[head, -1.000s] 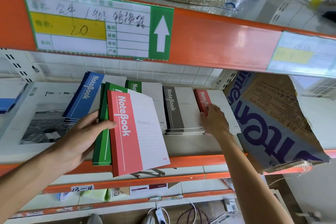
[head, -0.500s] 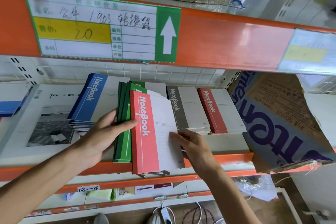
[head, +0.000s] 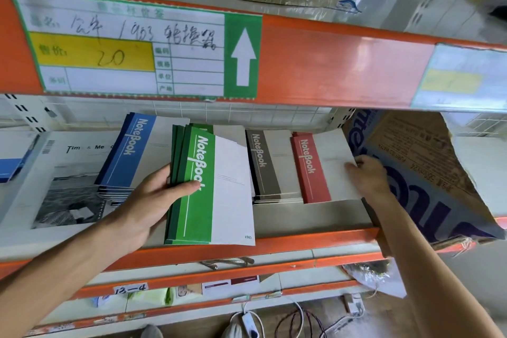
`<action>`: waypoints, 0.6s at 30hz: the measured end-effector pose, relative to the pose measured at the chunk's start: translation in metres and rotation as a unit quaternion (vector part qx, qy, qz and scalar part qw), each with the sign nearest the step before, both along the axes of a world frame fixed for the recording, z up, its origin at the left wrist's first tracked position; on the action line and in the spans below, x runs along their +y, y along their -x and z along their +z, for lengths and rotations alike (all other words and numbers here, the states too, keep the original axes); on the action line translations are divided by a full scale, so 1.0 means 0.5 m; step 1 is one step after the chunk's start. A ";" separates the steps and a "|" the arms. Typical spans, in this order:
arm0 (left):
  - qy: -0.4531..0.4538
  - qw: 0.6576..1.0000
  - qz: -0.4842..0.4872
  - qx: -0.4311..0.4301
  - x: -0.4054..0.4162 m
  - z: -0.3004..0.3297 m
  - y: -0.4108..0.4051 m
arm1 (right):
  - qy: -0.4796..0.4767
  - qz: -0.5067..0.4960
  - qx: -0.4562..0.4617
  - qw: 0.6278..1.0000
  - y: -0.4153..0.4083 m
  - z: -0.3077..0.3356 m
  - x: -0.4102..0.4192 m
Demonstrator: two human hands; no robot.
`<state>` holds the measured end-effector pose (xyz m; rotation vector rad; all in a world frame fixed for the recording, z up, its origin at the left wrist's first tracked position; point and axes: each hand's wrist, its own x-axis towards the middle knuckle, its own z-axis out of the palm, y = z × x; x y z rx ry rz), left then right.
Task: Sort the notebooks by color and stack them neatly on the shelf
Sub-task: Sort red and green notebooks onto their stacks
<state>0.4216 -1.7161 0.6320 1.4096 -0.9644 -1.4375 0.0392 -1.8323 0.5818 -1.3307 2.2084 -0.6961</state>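
since half a second ago, the red notebook that sat on top of the green bundle has gone from the left hand to the red stack (head: 323, 170) at the right end of the row, and the right hand (head: 369, 177) has travelled with it.

head view: the left hand (head: 145, 206) grips the green notebooks (head: 203, 189), thumb laid across the top cover and fingers curled under the spine side; the bundle lies tilted with its lower edge near the front lip of the shelf (head: 315, 239). the right hand rests on the right edge of the red stack, fingers bent over the white cover, pinching or pressing it; which one cannot be told. between the two hands lies the grey stack (head: 264, 170), touching the red one. left of the green bundle sits the blue stack (head: 129, 156), resting partly on a large white book (head: 63, 189) with a dark photo. a torn cardboard box (head: 428, 170) stands just beside the right hand. above, a price label (head: 131, 52) is fixed to the upper orange rail.
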 end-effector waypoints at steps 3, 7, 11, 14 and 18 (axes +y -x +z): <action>0.009 1.000 -0.002 0.002 0.001 0.003 0.000 | -0.032 0.049 0.283 0.957 -0.020 -0.016 0.001; 0.011 1.000 0.005 0.006 0.004 0.007 -0.005 | -0.012 0.182 0.267 0.946 -0.076 -0.048 0.018; 0.015 1.000 0.004 0.008 0.006 0.007 -0.007 | -0.021 0.203 0.208 0.957 -0.095 -0.087 0.029; 0.010 1.000 0.002 0.005 0.006 0.008 -0.006 | -0.015 0.193 0.213 0.958 -0.081 -0.094 0.020; 0.009 1.000 0.010 0.007 0.007 0.011 -0.006 | -0.036 0.197 0.212 0.957 -0.073 -0.087 0.003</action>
